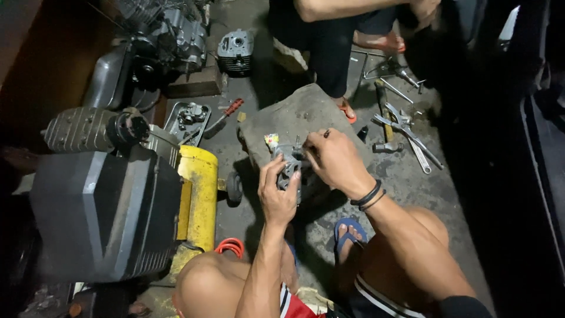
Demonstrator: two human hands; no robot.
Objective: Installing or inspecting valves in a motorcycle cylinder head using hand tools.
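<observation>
Clearly the crowding is the main hazard: a yellow compressor tank (pixel 199 194) sits close on the left and loose wrenches (pixel 409 138) lie on the floor to the right, so anything dropped could roll among them. On the grey cloth pad (pixel 300 112) the left hand (pixel 278 197) has its grip closed around a small metal carburettor-like part (pixel 289 165), held just above the pad. The right hand (pixel 336 162) pinches a thin tool (pixel 325 133); a slip could jab the left fingers or gouge the part
</observation>
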